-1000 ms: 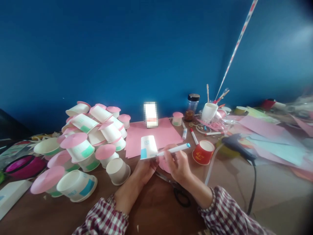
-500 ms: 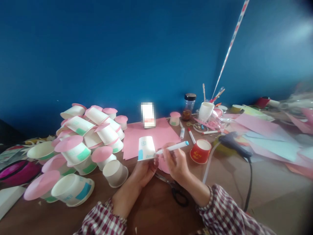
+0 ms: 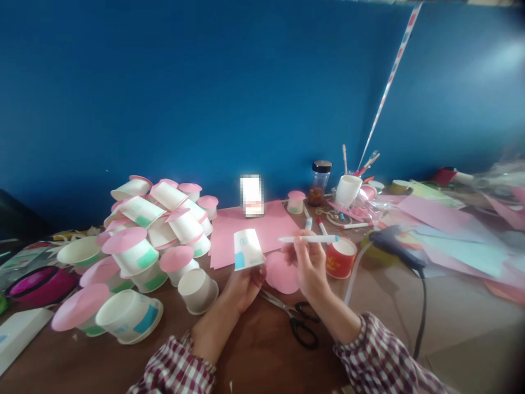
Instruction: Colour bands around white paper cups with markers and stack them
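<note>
My left hand point(image 3: 246, 289) grips a white paper cup point(image 3: 247, 249) with blue print from below, its wide rim resting down near the fingers. To the right of it, my right hand point(image 3: 310, 265) pinches a white marker point(image 3: 309, 239) with a light blue end, held almost level and apart from the cup. Pink paper discs point(image 3: 283, 272) lie on the table between the hands. Below them are scissors point(image 3: 301, 320) with black handles, blades pointing up and left. A red paper cup point(image 3: 341, 257) stands just beyond my right hand.
Many paper cups with pink discs point(image 3: 125, 241) are heaped at the left. Pink sheets point(image 3: 221, 235) lie in the middle, a pixelated bright object point(image 3: 251, 196) behind them. At right are a jar point(image 3: 320, 183), a white cup of tools point(image 3: 348, 190), a glue gun point(image 3: 394, 243) and paper.
My right hand has drawn the marker away from the cup toward the right, turning it nearly level. The left hand still holds the cup. The whole view has shifted slightly.
</note>
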Demonstrator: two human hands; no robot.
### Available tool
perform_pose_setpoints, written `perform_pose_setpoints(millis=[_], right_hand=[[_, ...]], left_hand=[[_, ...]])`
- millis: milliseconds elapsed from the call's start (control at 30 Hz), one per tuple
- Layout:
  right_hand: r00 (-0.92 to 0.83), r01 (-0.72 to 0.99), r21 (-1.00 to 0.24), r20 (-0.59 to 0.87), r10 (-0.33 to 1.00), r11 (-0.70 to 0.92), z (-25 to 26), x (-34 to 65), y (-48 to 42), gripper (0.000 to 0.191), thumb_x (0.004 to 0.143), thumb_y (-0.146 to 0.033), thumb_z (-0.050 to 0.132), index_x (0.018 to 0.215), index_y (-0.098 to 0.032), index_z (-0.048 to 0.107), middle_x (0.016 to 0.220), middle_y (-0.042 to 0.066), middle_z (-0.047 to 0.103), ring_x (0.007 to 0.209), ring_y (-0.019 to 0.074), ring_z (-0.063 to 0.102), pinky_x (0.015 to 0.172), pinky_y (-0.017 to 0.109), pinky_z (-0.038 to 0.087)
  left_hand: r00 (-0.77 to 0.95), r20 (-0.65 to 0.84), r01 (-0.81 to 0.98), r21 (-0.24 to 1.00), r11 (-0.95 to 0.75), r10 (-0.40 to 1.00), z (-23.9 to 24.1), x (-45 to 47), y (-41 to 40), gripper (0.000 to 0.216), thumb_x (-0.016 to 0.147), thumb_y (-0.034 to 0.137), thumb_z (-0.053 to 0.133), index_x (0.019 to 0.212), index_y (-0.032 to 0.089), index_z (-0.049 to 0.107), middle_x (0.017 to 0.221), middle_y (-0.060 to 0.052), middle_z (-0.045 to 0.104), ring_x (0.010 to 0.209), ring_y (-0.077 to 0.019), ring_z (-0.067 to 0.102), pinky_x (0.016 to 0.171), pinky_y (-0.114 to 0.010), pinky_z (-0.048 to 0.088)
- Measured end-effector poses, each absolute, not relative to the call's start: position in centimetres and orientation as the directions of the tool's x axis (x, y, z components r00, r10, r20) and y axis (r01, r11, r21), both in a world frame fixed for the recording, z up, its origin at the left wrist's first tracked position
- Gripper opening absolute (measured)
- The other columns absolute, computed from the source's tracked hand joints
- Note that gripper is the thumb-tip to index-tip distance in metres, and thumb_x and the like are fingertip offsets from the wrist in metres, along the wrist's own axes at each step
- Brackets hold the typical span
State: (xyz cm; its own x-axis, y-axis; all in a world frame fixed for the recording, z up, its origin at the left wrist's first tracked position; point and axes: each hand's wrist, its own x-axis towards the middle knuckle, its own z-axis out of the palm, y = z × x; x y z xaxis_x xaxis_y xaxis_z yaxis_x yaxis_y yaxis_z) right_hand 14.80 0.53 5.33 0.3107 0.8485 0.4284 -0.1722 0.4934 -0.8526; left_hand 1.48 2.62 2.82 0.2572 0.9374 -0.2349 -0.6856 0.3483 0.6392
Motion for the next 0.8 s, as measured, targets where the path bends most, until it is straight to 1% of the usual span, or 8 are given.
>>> perform_pose_setpoints(millis=[100, 167, 267, 333, 467, 600, 700, 800], right_hand=[[0.254, -0.073, -0.878, 0.443, 0.860, 0.474, 5.1, 15.0, 0.8, 0.020, 0.092, -0.036, 0.046, 0.102, -0.019, 0.047, 0.070, 0.002, 0.064, 0.054, 0.0124, 0.058, 0.051, 0.026, 0.049], [0.245, 0.027, -0.882, 0.463, 0.852, 0.471, 5.0, 15.1, 0.9, 0.019, 0.091, -0.036, 0.046, 0.098, -0.019, 0.049, 0.074, 0.004, 0.065, 0.059, 0.0135, 0.060, 0.055, 0.028, 0.051], [0.253, 0.179, -0.884, 0.466, 0.848, 0.433, 5.3, 15.3, 1.4, 0.019, 0.084, -0.037, 0.056, 0.090, -0.019, 0.051, 0.082, 0.005, 0.065, 0.069, 0.0156, 0.062, 0.060, 0.030, 0.053], [0.223, 0.263, -0.878, 0.458, 0.861, 0.399, 5.9, 15.5, 1.6, 0.026, 0.077, -0.037, 0.065, 0.089, -0.019, 0.052, 0.083, 0.005, 0.063, 0.073, 0.0171, 0.061, 0.061, 0.029, 0.052], [0.101, 0.384, -0.857, 0.410, 0.907, 0.344, 6.9, 15.8, 1.7, 0.029, 0.073, -0.040, 0.068, 0.083, -0.017, 0.053, 0.072, 0.001, 0.058, 0.062, 0.0146, 0.056, 0.055, 0.026, 0.048], [0.033, 0.453, -0.820, 0.407, 0.913, 0.349, 7.9, 16.0, 1.7, 0.028, 0.074, -0.039, 0.067, 0.084, -0.018, 0.053, 0.070, 0.000, 0.057, 0.059, 0.0144, 0.054, 0.053, 0.027, 0.045], [0.141, 0.535, -0.760, 0.510, 0.849, 0.368, 9.7, 15.6, 1.9, 0.030, 0.071, -0.041, 0.070, 0.083, -0.019, 0.053, 0.076, 0.001, 0.057, 0.063, 0.0155, 0.054, 0.054, 0.028, 0.045], [0.222, 0.490, -0.725, 0.641, 0.735, 0.484, 12.1, 13.4, 1.7, 0.029, 0.073, -0.040, 0.068, 0.089, -0.021, 0.052, 0.085, 0.004, 0.058, 0.074, 0.0175, 0.057, 0.061, 0.029, 0.048]], left_hand=[[0.194, -0.166, -0.626, 0.738, 0.252, 0.967, 2.6, 1.7, 2.5, 0.022, 0.061, 0.016, 0.076, 0.077, 0.013, 0.061, 0.069, 0.000, 0.059, 0.059, -0.0078, 0.054, 0.053, -0.017, 0.046], [0.147, -0.127, -0.539, 0.821, 0.187, 0.981, 2.4, 1.9, 2.4, 0.022, 0.061, 0.021, 0.076, 0.075, 0.013, 0.062, 0.067, -0.001, 0.059, 0.057, -0.0088, 0.052, 0.052, -0.020, 0.044], [0.102, -0.041, -0.399, 0.914, 0.079, 0.994, 2.3, 1.9, 2.2, 0.019, 0.063, 0.023, 0.074, 0.075, 0.012, 0.064, 0.067, -0.002, 0.062, 0.059, -0.0108, 0.052, 0.055, -0.022, 0.042], [0.089, 0.057, -0.319, 0.947, -0.026, 0.994, 2.2, 1.7, 2.1, 0.018, 0.065, 0.023, 0.071, 0.079, 0.013, 0.067, 0.078, -0.004, 0.066, 0.069, -0.0144, 0.056, 0.064, -0.025, 0.044], [0.116, 0.137, -0.208, 0.972, -0.111, 0.984, 2.0, 1.5, 2.0, 0.014, 0.070, 0.025, 0.066, 0.080, 0.015, 0.069, 0.080, -0.005, 0.068, 0.075, -0.0184, 0.057, 0.067, -0.027, 0.045], [0.093, 0.166, -0.230, 0.963, -0.141, 0.982, 2.1, 1.6, 1.8, 0.014, 0.070, 0.024, 0.066, 0.080, 0.014, 0.066, 0.077, -0.005, 0.066, 0.069, -0.0165, 0.056, 0.065, -0.027, 0.045], [0.090, 0.124, -0.357, 0.930, -0.084, 0.988, 2.1, 1.9, 1.7, 0.039, 0.068, 0.024, 0.069, 0.104, 0.018, 0.056, 0.076, -0.002, 0.061, 0.059, -0.0122, 0.055, 0.057, -0.026, 0.044], [0.099, 0.052, -0.351, 0.936, -0.014, 0.994, 1.7, 2.0, 1.7, 0.036, 0.066, 0.026, 0.070, 0.097, 0.016, 0.054, 0.080, -0.003, 0.058, 0.054, -0.0105, 0.055, 0.052, -0.025, 0.044]])
